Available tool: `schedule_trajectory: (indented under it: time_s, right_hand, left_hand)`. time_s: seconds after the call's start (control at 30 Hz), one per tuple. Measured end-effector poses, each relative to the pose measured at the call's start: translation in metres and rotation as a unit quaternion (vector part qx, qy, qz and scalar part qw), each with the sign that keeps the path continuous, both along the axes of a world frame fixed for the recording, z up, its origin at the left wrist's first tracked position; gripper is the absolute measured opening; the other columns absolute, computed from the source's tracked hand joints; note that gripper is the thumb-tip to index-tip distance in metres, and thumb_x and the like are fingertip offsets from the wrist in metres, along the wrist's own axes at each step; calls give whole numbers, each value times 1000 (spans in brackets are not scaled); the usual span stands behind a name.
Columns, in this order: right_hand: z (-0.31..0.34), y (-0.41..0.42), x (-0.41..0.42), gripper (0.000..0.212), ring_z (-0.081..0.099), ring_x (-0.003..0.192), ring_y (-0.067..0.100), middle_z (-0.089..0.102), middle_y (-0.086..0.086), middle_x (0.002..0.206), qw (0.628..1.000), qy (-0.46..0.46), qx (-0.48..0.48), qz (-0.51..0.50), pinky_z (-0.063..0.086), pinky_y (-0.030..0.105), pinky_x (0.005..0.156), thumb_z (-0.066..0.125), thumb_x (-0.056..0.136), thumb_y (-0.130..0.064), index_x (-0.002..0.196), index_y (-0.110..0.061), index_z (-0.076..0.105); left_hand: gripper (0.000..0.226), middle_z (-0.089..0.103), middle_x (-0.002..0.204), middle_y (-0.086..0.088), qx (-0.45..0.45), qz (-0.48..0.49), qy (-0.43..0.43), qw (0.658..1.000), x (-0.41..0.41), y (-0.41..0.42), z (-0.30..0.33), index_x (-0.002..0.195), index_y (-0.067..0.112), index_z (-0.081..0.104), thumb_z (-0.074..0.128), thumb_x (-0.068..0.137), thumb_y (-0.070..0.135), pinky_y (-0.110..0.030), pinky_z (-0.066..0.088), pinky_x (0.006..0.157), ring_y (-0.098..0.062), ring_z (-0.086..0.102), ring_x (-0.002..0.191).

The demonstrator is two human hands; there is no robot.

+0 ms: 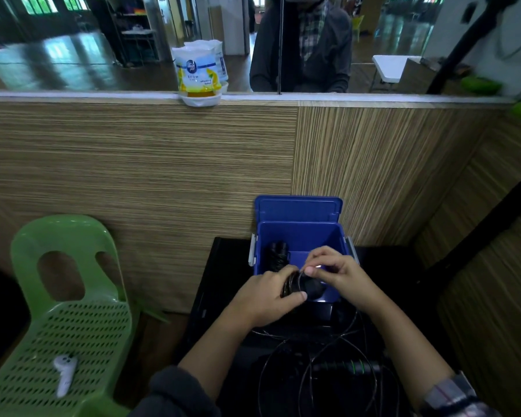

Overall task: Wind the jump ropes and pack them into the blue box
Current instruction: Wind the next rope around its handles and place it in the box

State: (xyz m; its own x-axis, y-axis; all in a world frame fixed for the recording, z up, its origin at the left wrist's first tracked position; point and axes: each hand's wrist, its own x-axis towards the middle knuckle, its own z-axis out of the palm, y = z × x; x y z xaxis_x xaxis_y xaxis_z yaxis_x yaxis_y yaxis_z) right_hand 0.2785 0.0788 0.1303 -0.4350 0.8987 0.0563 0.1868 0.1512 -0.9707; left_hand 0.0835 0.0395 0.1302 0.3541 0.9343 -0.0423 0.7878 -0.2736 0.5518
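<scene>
Just in front of the open blue box [301, 236], the left hand [268, 299] is closed around a dark coil of jump rope [295, 285], while the right hand [337, 272] pinches a thin strand at the coil's top. The hands hide most of the coil. Inside the box, at its left, dark handles [277, 254] are hard to make out, and loose rope [328, 365] trails below the box against a black surface.

I see what looks like a hall or office corner: striped wood-laminate wall panel [139, 164], wide wall mirror [73, 55], green perforated plastic chair [69, 335].
</scene>
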Motion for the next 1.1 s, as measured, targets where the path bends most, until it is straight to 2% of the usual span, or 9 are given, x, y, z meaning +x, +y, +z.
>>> schedule_trajectory:
  time_s: [0.13, 0.23, 0.33, 0.43, 0.53, 0.6, 0.8, 0.93, 1.1]
  right_hand:
    - [6, 3, 5, 14, 63, 101, 9, 66, 1, 101, 1000, 11, -22, 0, 51, 23, 84, 75, 70, -24, 81, -16, 77]
    - [5, 1, 8, 19, 66, 99, 16, 72, 6, 99, 999, -3, -32, 21, 51, 23, 89, 74, 75, -17, 91, -8, 76]
    - [4, -3, 8, 22, 67, 104, 20, 72, 9, 106, 991, 66, -117, 3, 54, 25, 86, 67, 82, -6, 104, -5, 72]
    - [3, -7, 5, 29, 67, 104, 25, 71, 12, 109, 971, 137, -190, -38, 56, 29, 81, 67, 79, -5, 108, -4, 69]
    - [5, -11, -1, 31, 68, 101, 28, 71, 14, 107, 970, 135, -193, -64, 56, 40, 86, 71, 76, -9, 106, -3, 70]
    - [7, -14, -7, 28, 68, 99, 31, 72, 16, 104, 968, 139, -185, -99, 56, 42, 85, 71, 77, -5, 105, -1, 70]
    - [14, -24, -18, 30, 72, 89, 26, 75, 12, 95, 963, 112, -189, -155, 59, 41, 76, 75, 75, -3, 104, -7, 72]
    - [18, -32, -28, 28, 71, 89, 19, 75, 8, 96, 957, 120, -179, -192, 60, 31, 68, 71, 81, -4, 107, -13, 71]
    - [18, -37, -39, 26, 70, 95, 22, 70, 10, 107, 933, 177, -223, -221, 59, 47, 72, 55, 91, 0, 111, -11, 68]
  left_hand:
    - [46, 70, 96, 3, 68, -4, 24, 997, -2, 0, 2, 127, 29, 45, 47, 87, 50, -34, 49, 77, -19, 65, 87]
    - [49, 69, 98, 4, 119, -7, 33, 992, -3, 1, -2, 126, 28, 45, 43, 82, 50, -34, 49, 75, -19, 65, 84]
    - [51, 67, 96, 6, 150, 11, 19, 988, -5, 0, -6, 131, 26, 43, 44, 82, 44, -36, 49, 73, -19, 64, 80]
    - [57, 65, 93, 6, 165, 37, 4, 986, -7, 0, -10, 136, 23, 41, 37, 82, 43, -38, 50, 71, -19, 63, 76]
    - [68, 65, 108, -1, 194, 40, 23, 980, -5, 0, -13, 142, 18, 37, 31, 82, 48, -40, 51, 74, -22, 64, 84]
    - [72, 63, 107, -3, 208, 44, 47, 976, -3, -1, -13, 143, 14, 39, 33, 82, 50, -38, 51, 72, -22, 64, 84]
    - [68, 56, 94, 0, 224, 72, 48, 971, -1, -5, -8, 135, 22, 49, 45, 73, 48, -33, 44, 68, -18, 56, 74]
    - [65, 53, 92, 0, 227, 98, 14, 969, 2, -8, -4, 133, 27, 51, 49, 71, 46, -34, 44, 67, -17, 55, 72]
    - [65, 50, 93, 0, 225, 114, 12, 968, 6, -7, -7, 132, 30, 54, 50, 69, 49, -35, 45, 73, -17, 56, 79]
